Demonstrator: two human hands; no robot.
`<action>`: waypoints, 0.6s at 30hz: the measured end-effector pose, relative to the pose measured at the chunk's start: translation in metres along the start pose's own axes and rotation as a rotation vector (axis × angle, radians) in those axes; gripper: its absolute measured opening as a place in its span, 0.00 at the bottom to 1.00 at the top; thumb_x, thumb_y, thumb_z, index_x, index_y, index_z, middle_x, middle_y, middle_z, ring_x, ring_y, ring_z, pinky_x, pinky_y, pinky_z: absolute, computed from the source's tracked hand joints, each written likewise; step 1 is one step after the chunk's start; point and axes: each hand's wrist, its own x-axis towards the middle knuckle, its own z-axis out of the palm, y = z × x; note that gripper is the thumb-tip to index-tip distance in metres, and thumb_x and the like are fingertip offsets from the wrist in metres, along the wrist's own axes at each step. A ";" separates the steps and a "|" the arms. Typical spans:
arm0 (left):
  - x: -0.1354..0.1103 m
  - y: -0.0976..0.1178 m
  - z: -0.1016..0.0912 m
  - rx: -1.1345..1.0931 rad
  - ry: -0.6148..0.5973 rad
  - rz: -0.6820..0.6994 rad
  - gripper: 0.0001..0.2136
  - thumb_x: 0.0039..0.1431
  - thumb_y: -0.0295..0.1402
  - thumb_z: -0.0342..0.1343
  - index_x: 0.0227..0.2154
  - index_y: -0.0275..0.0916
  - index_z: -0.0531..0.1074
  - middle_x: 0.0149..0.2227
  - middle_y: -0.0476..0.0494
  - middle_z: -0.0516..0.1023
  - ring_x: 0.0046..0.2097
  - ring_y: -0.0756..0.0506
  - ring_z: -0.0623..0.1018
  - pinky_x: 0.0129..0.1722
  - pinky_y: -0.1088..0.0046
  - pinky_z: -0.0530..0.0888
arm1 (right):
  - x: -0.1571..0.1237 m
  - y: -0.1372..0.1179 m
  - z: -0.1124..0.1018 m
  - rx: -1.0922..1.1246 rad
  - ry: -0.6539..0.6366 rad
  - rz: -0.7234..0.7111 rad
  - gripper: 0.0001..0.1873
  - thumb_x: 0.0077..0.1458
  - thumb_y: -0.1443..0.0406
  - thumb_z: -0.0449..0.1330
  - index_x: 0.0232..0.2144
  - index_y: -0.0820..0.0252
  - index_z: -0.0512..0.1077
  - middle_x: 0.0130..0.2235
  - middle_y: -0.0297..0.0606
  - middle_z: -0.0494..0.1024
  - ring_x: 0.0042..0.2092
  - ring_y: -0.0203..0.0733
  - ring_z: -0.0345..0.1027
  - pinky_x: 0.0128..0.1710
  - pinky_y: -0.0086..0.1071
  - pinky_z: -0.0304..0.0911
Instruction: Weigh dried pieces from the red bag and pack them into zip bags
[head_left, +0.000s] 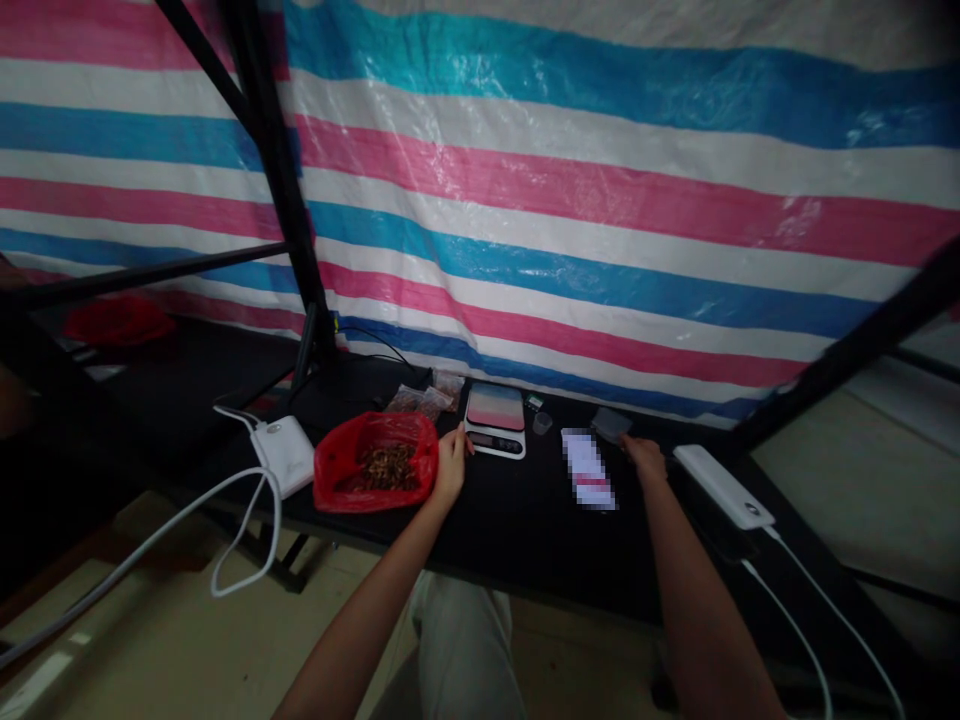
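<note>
My left hand (450,466) rests on the black table between a red plastic bag (327,470) and a white digital kitchen scale (496,442). Its fingers are stretched out, with the tips at the scale's left edge. Small brown dried pieces (388,468) fill the opened red bag. The scale's platform is bare and mirrors the striped sheet. On the right, my right hand (646,462) has its fingertips closed at the edge of a small stack of clear plastic bags (612,425). A phone with a lit, blurred screen (589,470) lies left of this hand.
Filled clear packets (420,400) lie behind the red bag. A small clear cup (542,424) stands right of the scale. White power banks with cables lie at left (285,455) and right (721,487). Black frame posts (296,230) and a striped sheet (562,190) bound the table.
</note>
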 end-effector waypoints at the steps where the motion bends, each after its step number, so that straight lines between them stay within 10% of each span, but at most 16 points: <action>1: -0.001 0.000 0.000 0.009 -0.010 0.016 0.25 0.59 0.47 0.34 0.14 0.37 0.62 0.16 0.50 0.60 0.22 0.51 0.63 0.23 0.76 0.59 | -0.001 0.000 -0.001 -0.051 0.025 -0.009 0.12 0.34 0.58 0.64 0.21 0.61 0.73 0.30 0.52 0.76 0.35 0.54 0.70 0.29 0.40 0.63; 7: -0.006 0.005 -0.001 0.070 -0.022 0.155 0.25 0.60 0.43 0.34 0.14 0.37 0.62 0.18 0.48 0.64 0.24 0.51 0.67 0.28 0.75 0.60 | -0.038 -0.020 0.014 -0.320 0.287 -0.400 0.19 0.49 0.52 0.51 0.31 0.61 0.72 0.32 0.48 0.74 0.35 0.51 0.68 0.29 0.36 0.58; 14: -0.012 0.010 -0.005 0.091 -0.003 0.218 0.24 0.61 0.41 0.36 0.13 0.37 0.61 0.18 0.49 0.64 0.24 0.51 0.66 0.27 0.76 0.60 | -0.156 -0.114 0.100 -0.232 -0.145 -1.356 0.12 0.51 0.59 0.54 0.35 0.56 0.71 0.37 0.38 0.71 0.40 0.41 0.62 0.37 0.31 0.55; 18: -0.007 0.005 -0.009 0.035 0.180 0.132 0.24 0.60 0.42 0.37 0.12 0.37 0.61 0.16 0.50 0.62 0.21 0.52 0.65 0.25 0.77 0.59 | -0.200 -0.148 0.151 -0.345 -0.298 -1.432 0.14 0.48 0.56 0.57 0.37 0.55 0.72 0.45 0.40 0.68 0.47 0.44 0.56 0.44 0.35 0.52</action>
